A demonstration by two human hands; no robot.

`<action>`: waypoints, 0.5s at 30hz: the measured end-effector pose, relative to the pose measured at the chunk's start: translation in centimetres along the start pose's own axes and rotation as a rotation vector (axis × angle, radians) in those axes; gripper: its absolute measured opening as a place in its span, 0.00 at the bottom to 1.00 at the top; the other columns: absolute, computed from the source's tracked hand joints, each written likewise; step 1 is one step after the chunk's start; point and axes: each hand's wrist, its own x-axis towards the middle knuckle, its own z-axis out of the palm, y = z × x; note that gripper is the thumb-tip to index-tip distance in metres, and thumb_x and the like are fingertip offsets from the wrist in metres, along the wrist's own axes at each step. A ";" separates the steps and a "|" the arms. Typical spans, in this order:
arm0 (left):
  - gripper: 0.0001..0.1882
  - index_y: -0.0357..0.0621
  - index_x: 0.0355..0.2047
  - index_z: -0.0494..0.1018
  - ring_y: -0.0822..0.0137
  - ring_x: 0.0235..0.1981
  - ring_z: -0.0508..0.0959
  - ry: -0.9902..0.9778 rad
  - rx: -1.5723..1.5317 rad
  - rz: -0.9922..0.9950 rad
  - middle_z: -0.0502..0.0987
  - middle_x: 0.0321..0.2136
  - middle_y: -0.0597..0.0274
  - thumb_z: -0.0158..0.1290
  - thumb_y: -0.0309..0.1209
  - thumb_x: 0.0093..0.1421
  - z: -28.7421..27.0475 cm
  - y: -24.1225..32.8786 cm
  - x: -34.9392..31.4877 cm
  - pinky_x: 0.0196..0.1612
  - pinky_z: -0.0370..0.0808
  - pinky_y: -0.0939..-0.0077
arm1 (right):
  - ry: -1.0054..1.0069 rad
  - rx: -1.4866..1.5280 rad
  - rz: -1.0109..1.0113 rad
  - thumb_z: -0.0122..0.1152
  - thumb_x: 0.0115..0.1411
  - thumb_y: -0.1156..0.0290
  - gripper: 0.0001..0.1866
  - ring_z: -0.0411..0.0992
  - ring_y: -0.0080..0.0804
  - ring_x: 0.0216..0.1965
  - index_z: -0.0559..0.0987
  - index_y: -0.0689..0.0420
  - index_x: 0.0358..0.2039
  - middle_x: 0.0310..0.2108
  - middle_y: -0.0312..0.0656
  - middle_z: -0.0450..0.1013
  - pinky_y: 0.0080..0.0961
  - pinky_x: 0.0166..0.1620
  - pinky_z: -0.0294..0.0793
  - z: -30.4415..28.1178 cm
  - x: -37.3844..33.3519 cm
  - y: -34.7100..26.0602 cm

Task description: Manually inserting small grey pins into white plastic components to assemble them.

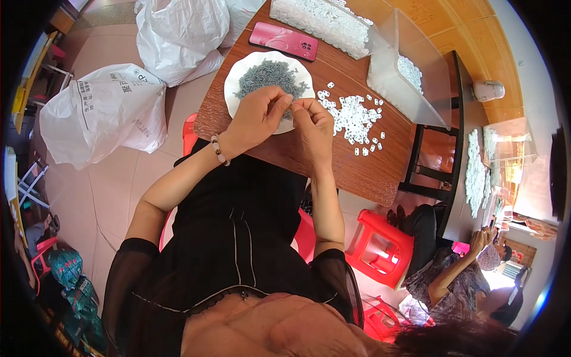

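My left hand (262,116), with a beaded bracelet on its wrist, is closed with thumb and forefinger pinched together. Close beside it, my right hand (316,130) is pinched as well, and the fingertips of both nearly meet. Anything between them is too small to make out. Both are above the near right part of a white scalloped plate (231,89), which bears a heap of small grey screw-like pieces (266,74). Right of my right hand, small white two-holed pieces (355,119) lie scattered on the brown wooden table (377,175).
A pink phone (283,40) lies beyond the plate. Clear bins (383,83) of white pieces stand at the table's far right. White sacks (107,113) are on the floor at left. A red stool (380,247) and another person (452,279) are at right.
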 end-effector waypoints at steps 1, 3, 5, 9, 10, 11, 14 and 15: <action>0.12 0.36 0.26 0.72 0.80 0.19 0.67 0.047 0.065 0.099 0.70 0.16 0.67 0.51 0.32 0.63 0.0 0.1 0.1 0.22 0.64 0.78 | 0.013 -0.011 0.012 0.57 0.60 0.75 0.04 0.60 0.09 0.23 0.76 0.62 0.31 0.24 0.25 0.69 0.10 0.26 0.58 0.0 0.0 -0.1; 0.10 0.35 0.29 0.73 0.80 0.21 0.69 -0.039 -0.014 -0.038 0.73 0.19 0.67 0.52 0.32 0.63 -0.5 -0.1 0.1 0.24 0.66 0.80 | 0.033 -0.086 -0.044 0.58 0.60 0.75 0.04 0.60 0.10 0.22 0.76 0.62 0.30 0.23 0.26 0.69 0.11 0.25 0.58 0.1 0.2 0.0; 0.09 0.35 0.32 0.74 0.80 0.23 0.71 -0.123 -0.094 -0.175 0.76 0.22 0.66 0.53 0.31 0.62 -0.9 -0.4 0.2 0.26 0.68 0.81 | 0.051 -0.161 -0.099 0.58 0.59 0.75 0.04 0.60 0.11 0.22 0.76 0.62 0.30 0.22 0.27 0.69 0.12 0.25 0.58 0.1 0.3 0.1; 0.09 0.34 0.33 0.75 0.80 0.28 0.75 -0.095 -0.325 -0.219 0.79 0.27 0.65 0.55 0.29 0.61 -0.6 -1.1 0.0 0.32 0.72 0.85 | 0.128 -0.515 -0.323 0.61 0.55 0.76 0.03 0.64 0.21 0.21 0.76 0.62 0.29 0.22 0.37 0.70 0.18 0.25 0.62 0.2 0.4 0.2; 0.08 0.33 0.33 0.75 0.80 0.30 0.76 -0.052 -0.366 -0.226 0.79 0.28 0.65 0.55 0.29 0.60 -0.4 -1.1 0.0 0.33 0.73 0.86 | 0.143 -0.563 -0.380 0.61 0.54 0.76 0.03 0.65 0.24 0.21 0.77 0.61 0.29 0.23 0.40 0.70 0.21 0.26 0.64 0.3 0.4 0.2; 0.08 0.33 0.33 0.75 0.80 0.30 0.76 -0.051 -0.367 -0.226 0.79 0.28 0.65 0.55 0.29 0.60 -0.4 -1.1 0.0 0.33 0.73 0.86 | 0.143 -0.563 -0.380 0.61 0.54 0.76 0.03 0.65 0.24 0.21 0.77 0.61 0.29 0.23 0.40 0.70 0.21 0.26 0.64 0.4 0.4 0.2; 0.07 0.33 0.33 0.76 0.81 0.30 0.76 -0.023 -0.459 -0.253 0.79 0.28 0.66 0.56 0.26 0.59 -0.5 -0.9 0.1 0.34 0.73 0.86 | 0.125 -0.550 -0.367 0.61 0.54 0.77 0.03 0.66 0.29 0.22 0.76 0.61 0.29 0.23 0.41 0.70 0.24 0.26 0.65 0.5 0.5 0.0; 0.07 0.34 0.35 0.77 0.81 0.29 0.75 -0.043 -0.426 -0.277 0.79 0.28 0.67 0.56 0.26 0.59 -0.7 -0.8 0.2 0.32 0.71 0.87 | 0.133 -0.603 -0.441 0.61 0.53 0.77 0.03 0.66 0.29 0.22 0.76 0.61 0.29 0.23 0.41 0.69 0.24 0.26 0.65 0.6 0.6 -0.1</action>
